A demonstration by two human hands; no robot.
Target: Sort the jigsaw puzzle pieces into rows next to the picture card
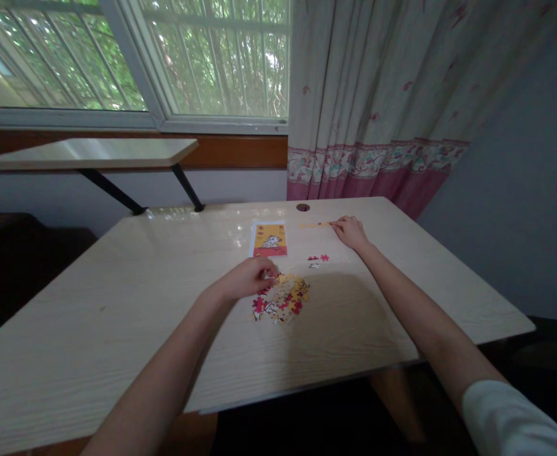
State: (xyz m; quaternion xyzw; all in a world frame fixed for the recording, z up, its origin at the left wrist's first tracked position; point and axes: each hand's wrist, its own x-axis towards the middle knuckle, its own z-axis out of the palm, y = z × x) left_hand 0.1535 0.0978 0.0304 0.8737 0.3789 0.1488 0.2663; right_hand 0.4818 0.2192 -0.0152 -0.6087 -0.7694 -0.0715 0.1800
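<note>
My left hand (249,278) rests on the table at the upper left edge of a pile of loose puzzle pieces (282,299), red, yellow and white; its fingers are curled and pinch at a piece I cannot make out. My right hand (349,231) reaches far across the table, fingers closed on the right end of a thin yellow row of joined pieces (314,225). A reference picture card (269,239), orange with a white animal, lies between the hands. Two or three small red pieces (318,259) lie apart, right of the card.
The pale wooden table (117,297) has a round cable hole (302,207) near its far edge. Behind it are a window (174,57), a wall shelf (88,152) on black brackets, and a flowered curtain (378,107) at the right.
</note>
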